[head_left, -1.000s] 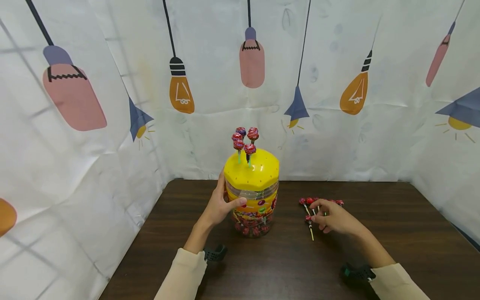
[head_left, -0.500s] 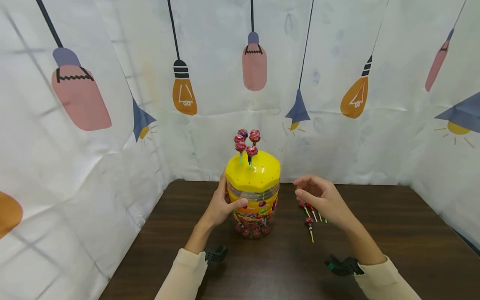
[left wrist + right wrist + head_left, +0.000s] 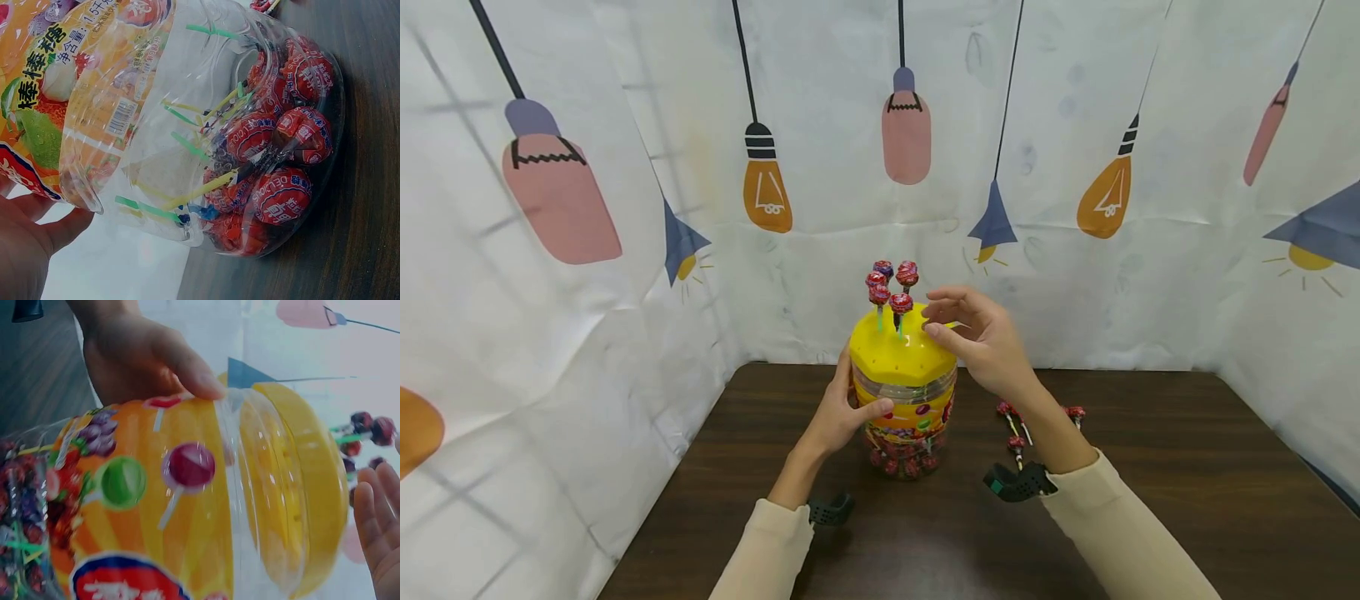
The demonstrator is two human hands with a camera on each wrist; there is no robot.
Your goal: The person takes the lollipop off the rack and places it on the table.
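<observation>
A clear plastic candy jar [image 3: 910,412] with a yellow lid [image 3: 898,350] stands on the table, wrapped in an orange label. My left hand [image 3: 842,412] grips its left side, thumb across the front. Several red-wrapped lollipops [image 3: 901,304] stick up from holes in the lid. My right hand [image 3: 981,342] hovers at the lid's right side, fingers bent loosely; no held thing is visible. In the right wrist view the fingers [image 3: 375,519] are close to the upright lollipops. Inside the jar, wrapped lollipops [image 3: 281,194] lie at the bottom, sticks pointing up.
Several loose lollipops [image 3: 1017,443] lie on the dark wooden table [image 3: 925,542] right of the jar, partly behind my right forearm. A white cloth [image 3: 820,267] printed with lamps hangs behind and to the left.
My right hand has risen from the loose lollipops on the table and moved left to the jar's lid. The left hand has kept its grip on the jar.
</observation>
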